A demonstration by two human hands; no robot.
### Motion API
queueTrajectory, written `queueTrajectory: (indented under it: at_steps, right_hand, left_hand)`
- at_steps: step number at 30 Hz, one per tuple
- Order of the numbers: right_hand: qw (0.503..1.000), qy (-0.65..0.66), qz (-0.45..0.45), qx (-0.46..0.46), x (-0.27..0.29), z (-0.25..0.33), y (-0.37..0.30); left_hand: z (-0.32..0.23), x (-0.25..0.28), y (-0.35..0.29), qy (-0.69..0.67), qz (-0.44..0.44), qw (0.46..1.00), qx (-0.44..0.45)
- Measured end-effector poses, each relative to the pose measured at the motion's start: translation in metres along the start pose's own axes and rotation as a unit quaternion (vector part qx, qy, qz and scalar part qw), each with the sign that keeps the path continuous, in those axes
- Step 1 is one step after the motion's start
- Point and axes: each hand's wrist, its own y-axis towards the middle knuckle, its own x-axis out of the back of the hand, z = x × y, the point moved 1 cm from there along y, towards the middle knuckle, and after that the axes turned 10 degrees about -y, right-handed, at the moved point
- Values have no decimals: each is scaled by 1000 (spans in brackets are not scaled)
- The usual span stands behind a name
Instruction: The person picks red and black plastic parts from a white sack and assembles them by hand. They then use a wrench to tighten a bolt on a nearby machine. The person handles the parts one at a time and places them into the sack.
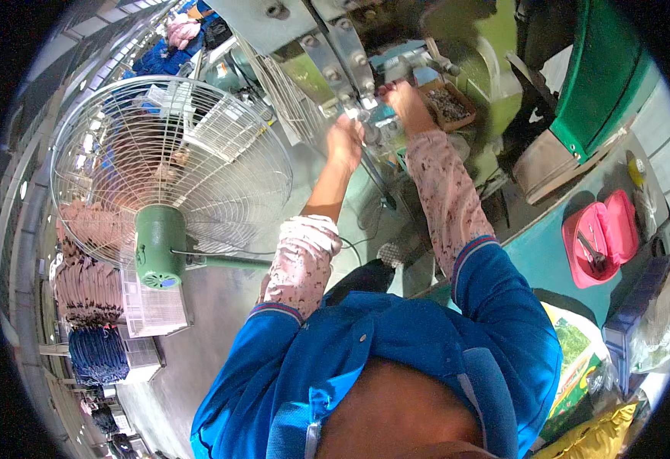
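Both hands are raised to the working head of a green machine (503,69). My left hand (344,144) is just below the machine's metal guide plates (343,57), its fingers drawn together close to the small bright tool at their lower end. Whatever it pinches is too small to make out. My right hand (404,99) is on the other side of that tool, fingers curled together. Any item in it is hidden. Beside the right hand sits a box of small metal parts (470,119). A dark rod (377,180) slants down below the hands.
A large caged fan (159,245) with a green motor stands at my left. Racks of hanging garments (90,283) are beyond it. On the green tabletop (538,249) at right lies an open pink case (577,260) with tools inside. A green guard (603,76) stands at upper right.
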Motion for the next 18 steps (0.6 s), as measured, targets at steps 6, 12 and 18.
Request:
queueTrajectory:
  at_steps: [6,12,18]
  right_hand:
    - [991,127,-26,-21,19,-3,23]
    - [984,147,-101,-6,6,8,16]
    - [989,106,-90,-43,5,-14,15]
  left_hand:
    - [0,-5,-3,79,-1,997,12]
    - [0,-28,-16,84,-36,996,8]
    - [-9,-2,-17,142,-23,990,8]
